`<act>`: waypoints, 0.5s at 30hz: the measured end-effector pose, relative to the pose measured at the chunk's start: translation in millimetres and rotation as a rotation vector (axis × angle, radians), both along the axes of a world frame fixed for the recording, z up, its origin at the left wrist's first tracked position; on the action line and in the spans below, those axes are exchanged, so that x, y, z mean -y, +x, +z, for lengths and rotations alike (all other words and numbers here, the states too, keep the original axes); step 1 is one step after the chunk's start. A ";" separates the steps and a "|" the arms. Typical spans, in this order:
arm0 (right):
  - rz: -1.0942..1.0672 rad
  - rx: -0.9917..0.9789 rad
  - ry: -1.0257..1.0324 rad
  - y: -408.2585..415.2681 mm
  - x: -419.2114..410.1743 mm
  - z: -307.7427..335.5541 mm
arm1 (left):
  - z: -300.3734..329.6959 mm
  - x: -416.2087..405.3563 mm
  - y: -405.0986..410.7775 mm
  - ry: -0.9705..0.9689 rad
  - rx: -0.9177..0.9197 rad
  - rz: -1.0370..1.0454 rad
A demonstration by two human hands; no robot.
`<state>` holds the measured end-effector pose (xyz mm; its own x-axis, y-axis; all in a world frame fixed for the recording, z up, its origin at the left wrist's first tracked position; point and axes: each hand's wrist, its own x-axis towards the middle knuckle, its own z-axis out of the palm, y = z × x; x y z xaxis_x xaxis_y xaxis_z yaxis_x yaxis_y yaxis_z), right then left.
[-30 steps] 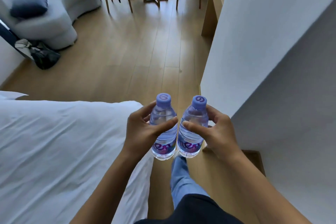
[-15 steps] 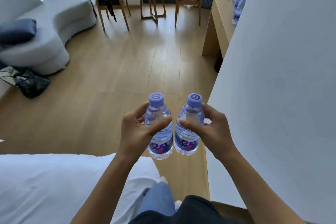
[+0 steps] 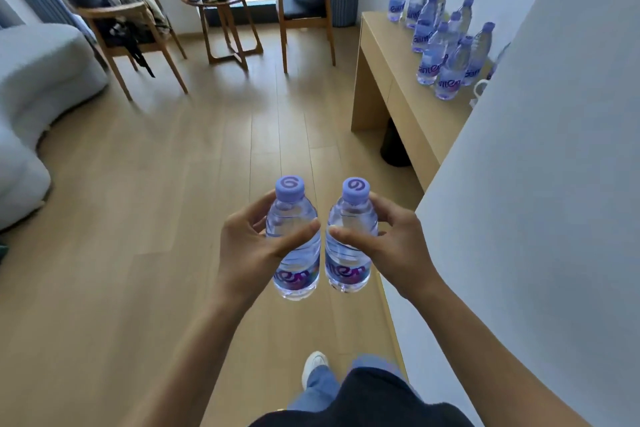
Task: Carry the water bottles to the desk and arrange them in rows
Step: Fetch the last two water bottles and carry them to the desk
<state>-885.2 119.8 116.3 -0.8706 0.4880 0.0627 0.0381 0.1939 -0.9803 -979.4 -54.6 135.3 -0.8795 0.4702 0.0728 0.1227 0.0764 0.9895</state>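
wooden floor (image 3: pixel 173 184), two armchairs (image 3: pixel 131 28), round table (image 3: pixel 221 0).

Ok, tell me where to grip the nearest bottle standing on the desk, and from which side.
Take the nearest desk bottle around its upper body, below the purple cap, coming from the open room side of the desk. It stands upright, other bottles crowd behind it, and a wall closes the right side.
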 end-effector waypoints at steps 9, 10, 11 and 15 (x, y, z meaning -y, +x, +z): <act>-0.086 0.028 -0.007 -154.1 -94.3 -4.1 | -2.7 -102.3 -164.4 -0.016 0.003 -0.078; -0.086 0.031 -0.009 -172.8 -108.1 -5.5 | -3.8 -116.3 -183.7 -0.017 0.002 -0.080; -0.085 0.030 -0.016 -192.1 -122.2 -6.0 | -4.0 -131.0 -203.0 -0.016 0.000 -0.081; -0.096 0.008 -0.040 -271.0 -179.4 1.1 | 1.9 -191.1 -280.7 -0.021 -0.019 -0.076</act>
